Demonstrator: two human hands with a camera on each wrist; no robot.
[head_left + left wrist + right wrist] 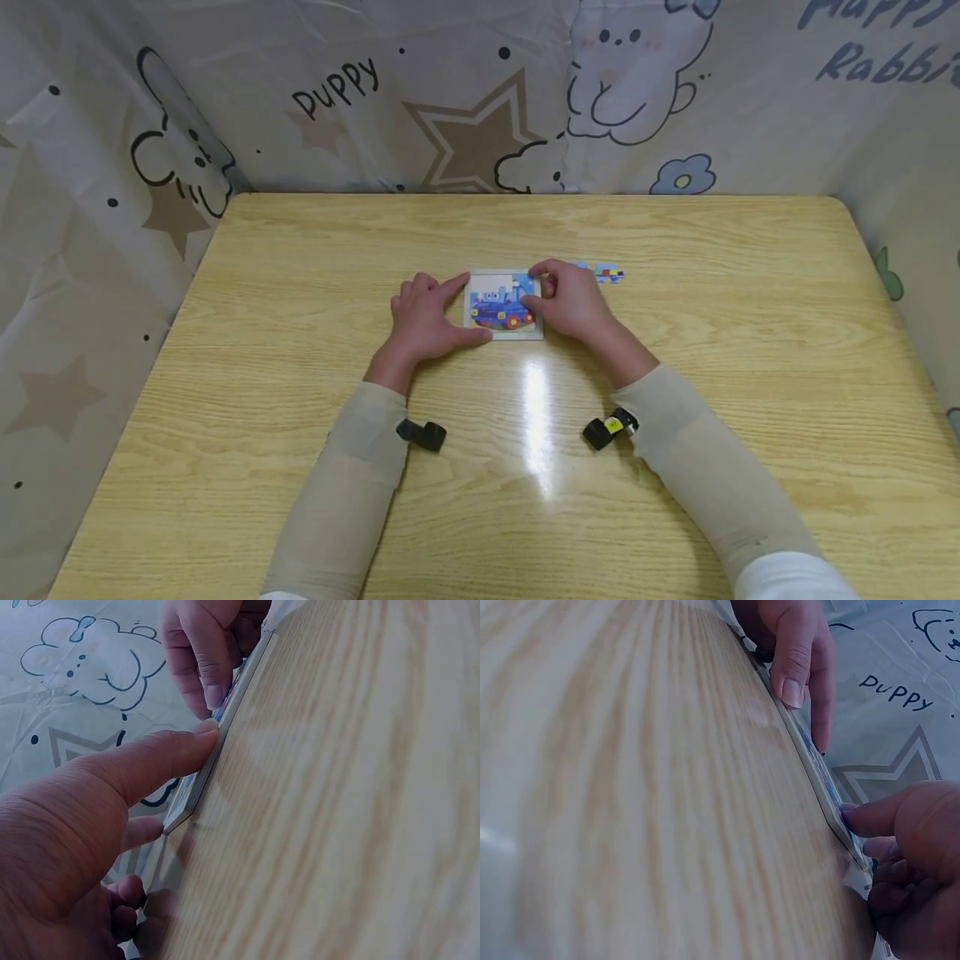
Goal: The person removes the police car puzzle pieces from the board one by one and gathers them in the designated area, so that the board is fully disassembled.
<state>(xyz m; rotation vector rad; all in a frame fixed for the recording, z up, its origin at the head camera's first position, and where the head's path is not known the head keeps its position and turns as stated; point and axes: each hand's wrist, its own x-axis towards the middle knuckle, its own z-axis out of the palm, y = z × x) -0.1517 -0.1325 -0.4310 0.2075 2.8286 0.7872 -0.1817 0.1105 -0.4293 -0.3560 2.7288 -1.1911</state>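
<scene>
A small jigsaw puzzle (498, 315) of a blue vehicle with red wheels lies flat in a pale frame (517, 337) on the table. White backing shows at its upper left. My left hand (429, 321) holds the frame from the left, thumb on the near edge and index finger at the far left corner. At the upper right, my right hand (576, 302) has its thumb and index finger at a blue puzzle piece (528, 285), partly covered by the fingers. The right hand's other fingers are curled in. In the left wrist view, the left thumb (161, 759) presses the frame's rim.
Loose puzzle pieces (610, 272) lie just beyond the right hand, some partly hidden by it. The wood-grain table (300, 275) meets a printed cloth (450, 50) at the back. Small black devices (423, 434) sit on both wrists.
</scene>
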